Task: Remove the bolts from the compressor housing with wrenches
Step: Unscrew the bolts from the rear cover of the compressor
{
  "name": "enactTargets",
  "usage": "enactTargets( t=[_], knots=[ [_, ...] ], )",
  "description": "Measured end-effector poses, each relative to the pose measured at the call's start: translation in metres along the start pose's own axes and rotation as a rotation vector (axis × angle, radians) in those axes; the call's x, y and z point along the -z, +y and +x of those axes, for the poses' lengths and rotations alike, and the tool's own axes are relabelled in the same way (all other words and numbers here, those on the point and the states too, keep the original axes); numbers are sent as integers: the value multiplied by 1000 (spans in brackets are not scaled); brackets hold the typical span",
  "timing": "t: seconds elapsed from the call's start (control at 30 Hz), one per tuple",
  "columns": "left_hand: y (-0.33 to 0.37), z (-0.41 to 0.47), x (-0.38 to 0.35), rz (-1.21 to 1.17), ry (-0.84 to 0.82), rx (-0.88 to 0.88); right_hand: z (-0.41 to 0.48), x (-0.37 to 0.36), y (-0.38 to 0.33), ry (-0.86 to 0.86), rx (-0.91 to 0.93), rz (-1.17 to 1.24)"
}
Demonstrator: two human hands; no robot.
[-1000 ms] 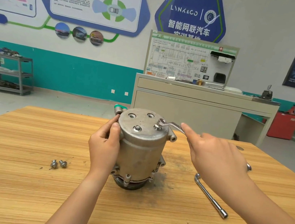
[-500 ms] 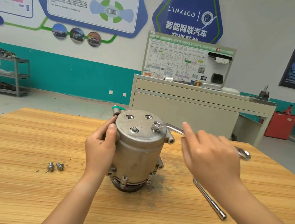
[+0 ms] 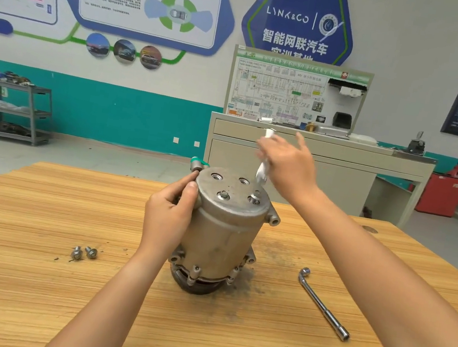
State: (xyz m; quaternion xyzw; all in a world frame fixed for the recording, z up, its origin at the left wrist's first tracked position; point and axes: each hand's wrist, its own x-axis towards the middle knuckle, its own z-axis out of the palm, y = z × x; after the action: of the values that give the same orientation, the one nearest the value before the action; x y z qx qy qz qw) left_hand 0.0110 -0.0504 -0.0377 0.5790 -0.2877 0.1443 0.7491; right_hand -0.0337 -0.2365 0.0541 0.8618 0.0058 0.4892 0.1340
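Housing: grey cast-metal cylindrical compressor housing [image 3: 225,231] stands upright mid wooden table [image 3: 28,292], pulley end down
L hand: left hand [image 3: 167,217] clamped round housing's upper left side; thumb by top rim
R hand: right hand [image 3: 288,164] raised above top face; fingers closed on shiny steel ring wrench [image 3: 263,163], thumb stuck out; wrench blurred, clear of bolts; exact grip hard to read
Bolts: two rear holes empty; front-left bolt [image 3: 223,194] seated; front-right spot too glary to tell; two loose flanged bolts [image 3: 84,252] on table, left of housing
Risks: wrench could slip from a loose hold & drop onto housing; ring seated crooked could round the head; tall housing could twist or tip under torque if L grip slackens
Around: chrome L-shaped socket wrench [image 3: 321,301] on table to the right, apart from housing; beige bench [image 3: 313,150] w/ wiring board [image 3: 277,92] behind; nothing blocks top face
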Motion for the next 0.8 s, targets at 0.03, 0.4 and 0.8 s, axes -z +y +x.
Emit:
enactTargets(
  t=[0.03, 0.4, 0.8],
  knots=[
    [-1, 0, 1, -2, 5, -3, -3, 7, 5, 9, -182, 63],
    [-2, -8, 9, -35, 66, 26, -86, 98, -33, -504, -198, -282],
    [-1, -10, 8, -13, 61, 5, -64, 105, -67, -675, -64, -397]
  ],
)
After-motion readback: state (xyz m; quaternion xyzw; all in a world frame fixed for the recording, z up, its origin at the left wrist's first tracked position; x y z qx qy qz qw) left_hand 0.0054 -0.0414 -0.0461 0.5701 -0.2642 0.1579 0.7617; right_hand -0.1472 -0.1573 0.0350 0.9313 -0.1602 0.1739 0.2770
